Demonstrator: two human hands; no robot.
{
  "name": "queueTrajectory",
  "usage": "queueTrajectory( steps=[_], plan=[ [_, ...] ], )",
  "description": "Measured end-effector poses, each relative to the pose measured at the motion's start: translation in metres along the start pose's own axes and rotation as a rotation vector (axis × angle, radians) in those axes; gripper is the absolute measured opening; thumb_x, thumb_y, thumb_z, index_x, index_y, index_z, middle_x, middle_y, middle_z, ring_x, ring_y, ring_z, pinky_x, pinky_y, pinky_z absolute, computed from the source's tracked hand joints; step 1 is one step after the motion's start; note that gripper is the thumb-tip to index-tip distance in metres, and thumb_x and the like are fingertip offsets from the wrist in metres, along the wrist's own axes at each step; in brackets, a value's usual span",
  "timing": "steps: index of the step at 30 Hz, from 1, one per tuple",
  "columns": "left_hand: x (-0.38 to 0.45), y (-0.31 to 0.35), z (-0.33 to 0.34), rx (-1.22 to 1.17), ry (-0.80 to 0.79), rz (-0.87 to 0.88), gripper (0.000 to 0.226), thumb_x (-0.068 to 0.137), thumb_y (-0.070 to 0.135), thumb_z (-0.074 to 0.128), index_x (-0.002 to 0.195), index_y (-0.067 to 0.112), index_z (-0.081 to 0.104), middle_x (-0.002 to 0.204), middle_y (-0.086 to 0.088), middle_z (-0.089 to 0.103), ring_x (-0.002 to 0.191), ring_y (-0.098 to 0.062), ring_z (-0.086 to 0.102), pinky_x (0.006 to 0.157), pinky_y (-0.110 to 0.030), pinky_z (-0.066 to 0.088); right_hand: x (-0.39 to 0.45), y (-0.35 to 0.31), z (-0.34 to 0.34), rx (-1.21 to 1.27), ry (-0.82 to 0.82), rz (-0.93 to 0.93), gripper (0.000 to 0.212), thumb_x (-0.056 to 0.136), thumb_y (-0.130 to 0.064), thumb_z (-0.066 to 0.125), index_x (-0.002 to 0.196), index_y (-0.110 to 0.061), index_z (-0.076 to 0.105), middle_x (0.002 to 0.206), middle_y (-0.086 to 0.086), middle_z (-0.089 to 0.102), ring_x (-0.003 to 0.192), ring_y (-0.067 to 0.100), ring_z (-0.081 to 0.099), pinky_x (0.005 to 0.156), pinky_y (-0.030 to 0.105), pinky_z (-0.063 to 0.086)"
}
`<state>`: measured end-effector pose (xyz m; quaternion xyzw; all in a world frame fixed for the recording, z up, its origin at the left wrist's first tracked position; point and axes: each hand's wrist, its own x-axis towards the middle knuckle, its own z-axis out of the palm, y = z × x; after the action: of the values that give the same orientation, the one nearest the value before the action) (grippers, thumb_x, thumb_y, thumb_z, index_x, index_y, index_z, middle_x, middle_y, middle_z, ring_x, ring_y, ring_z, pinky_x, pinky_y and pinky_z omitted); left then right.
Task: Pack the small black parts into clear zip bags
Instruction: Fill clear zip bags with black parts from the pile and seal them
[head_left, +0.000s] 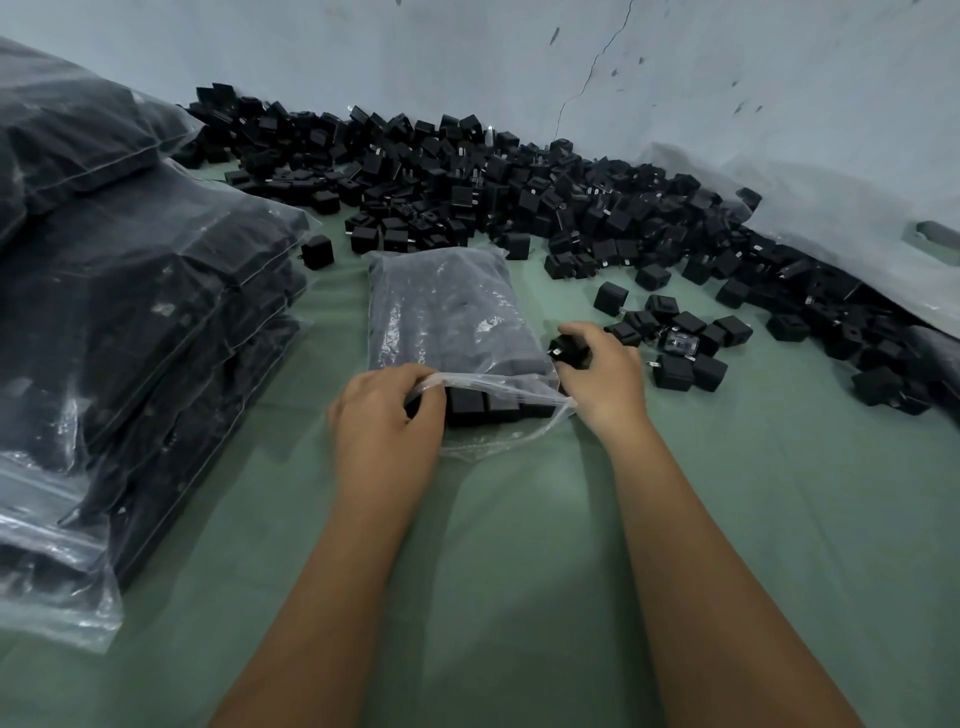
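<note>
Stacked bags (130, 322) run off the left edge.

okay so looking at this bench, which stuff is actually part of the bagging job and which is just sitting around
In the job:
left hand, holding the open zip bag
right hand, holding a black part
loose black parts

Lying about:
stack of filled bags
plastic sheet

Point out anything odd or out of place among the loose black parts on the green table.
One stands out: a clear, see-through cube-shaped part lies in the small cluster of black cube-shaped parts just beyond the right hand. Every other loose part in view looks black. The wall behind also shows a crack.
</note>
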<state>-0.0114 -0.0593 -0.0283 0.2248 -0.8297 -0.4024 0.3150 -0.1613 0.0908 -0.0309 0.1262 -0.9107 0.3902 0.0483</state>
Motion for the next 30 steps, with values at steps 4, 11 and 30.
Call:
queueTrajectory(
  steps=[4, 11, 30],
  plan=[
    [0.001, -0.003, 0.001, 0.001, 0.005, -0.004, 0.028, 0.084, 0.035, 0.047, 0.092, 0.026, 0.072, 0.087, 0.01, 0.068, 0.096, -0.015, 0.05, 0.093, -0.044, 0.043, -0.015, 0.001, 0.003, 0.201, 0.179, 0.026, 0.034, 0.084, -0.017, 0.07, 0.115, -0.023, 0.059, 0.106, -0.008, 0.06, 0.104, 0.013, 0.055, 0.085, 0.022, 0.045],
    [0.0, 0.0, -0.001, -0.086, -0.036, -0.022, 0.026, 0.082, 0.031, 0.052, 0.093, 0.027, 0.075, 0.09, 0.011, 0.071, 0.098, -0.015, 0.058, 0.094, -0.043, 0.046, -0.062, -0.016, 0.0, 0.507, 0.407, 0.04, 0.022, 0.085, -0.016, 0.068, 0.106, -0.023, 0.066, 0.11, -0.008, 0.056, 0.094, 0.007, 0.058, 0.08, 0.021, 0.048],
    [-0.004, 0.005, -0.003, -0.509, -0.037, -0.182, 0.021, 0.092, 0.016, 0.064, 0.11, 0.019, 0.073, 0.104, 0.009, 0.074, 0.1, -0.002, 0.067, 0.088, -0.018, 0.053, -0.101, -0.061, 0.038, 0.618, 0.117, 0.072, 0.005, 0.081, -0.032, 0.074, 0.086, -0.03, 0.072, 0.09, -0.003, 0.07, 0.08, 0.02, 0.067, 0.074, 0.044, 0.057]
  ],
)
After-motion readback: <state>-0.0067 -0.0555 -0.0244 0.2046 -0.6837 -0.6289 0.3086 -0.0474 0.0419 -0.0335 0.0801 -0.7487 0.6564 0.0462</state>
